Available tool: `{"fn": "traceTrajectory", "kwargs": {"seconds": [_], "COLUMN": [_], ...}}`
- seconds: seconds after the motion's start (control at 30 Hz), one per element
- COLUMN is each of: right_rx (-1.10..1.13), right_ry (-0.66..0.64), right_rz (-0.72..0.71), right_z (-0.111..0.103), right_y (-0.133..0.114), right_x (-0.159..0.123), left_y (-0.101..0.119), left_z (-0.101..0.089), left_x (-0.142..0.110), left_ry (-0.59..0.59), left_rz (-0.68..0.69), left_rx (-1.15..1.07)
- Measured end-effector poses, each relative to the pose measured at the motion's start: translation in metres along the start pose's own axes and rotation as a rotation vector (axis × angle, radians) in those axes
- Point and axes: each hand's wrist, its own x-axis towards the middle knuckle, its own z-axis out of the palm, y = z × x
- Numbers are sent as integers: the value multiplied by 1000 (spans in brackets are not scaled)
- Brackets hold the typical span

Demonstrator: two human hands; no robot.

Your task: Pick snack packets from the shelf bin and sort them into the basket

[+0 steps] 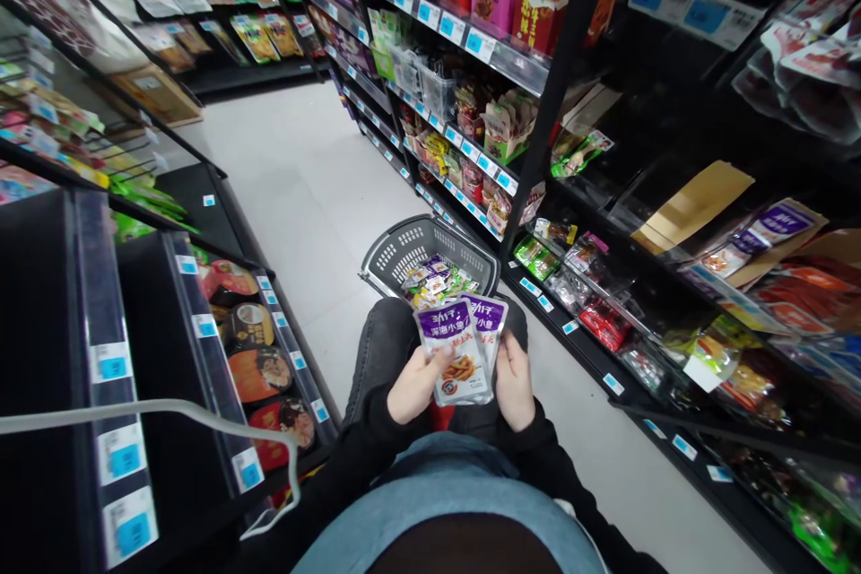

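Note:
My left hand (421, 381) grips a purple-and-white snack packet (457, 368) with its thumb on the front; small brown fried pieces are pictured on it. A second packet of the same look (490, 323) overlaps behind the first, and my right hand (515, 378) is closed on its right edge. Both packets are held above my lap, facing up. Just beyond my knees sits a grey shopping basket (396, 248) on the floor. Small colourful snack packets (437, 281) lie inside it, partly covered by the held ones.
A shelf unit (538, 121) stocked with packaged snacks runs along the right. On the left, a low black shelf (259, 430) holds round-lidded bowls (262, 372). A pale cable (221, 417) curves across the lower left. The grey floor (289, 179) of the aisle leads to more shelves.

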Motion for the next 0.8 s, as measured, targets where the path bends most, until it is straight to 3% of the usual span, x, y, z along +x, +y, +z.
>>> {"fn": "traceTrajectory", "kwargs": {"seconds": [0.17, 0.3, 0.4, 0.57, 0.63, 0.7, 0.8], "right_rx": [-220, -295, -175, 378, 713, 1045, 1387], "right_ry": [203, 97, 86, 260, 172, -21, -202], "right_rz": [-217, -240, -189, 25, 173, 251, 190], "right_z": [-5, -3, -1, -16, -30, -44, -57], "right_y": [-19, -29, -25, -16, -13, -8, 0], "right_x": [0, -1, 0, 9, 14, 19, 23], "left_y": [2, 4, 6, 14, 17, 17, 16], "left_z": [2, 7, 9, 5, 2, -2, -3], "left_x": [-1, -3, -3, -1, 0, 0, 0], "left_ry": [15, -38, -98, -49, -19, 28, 95], "left_rz": [17, 52, 91, 230, 252, 253, 240], "left_rx": [78, 272, 391, 546, 542, 506, 366]}}
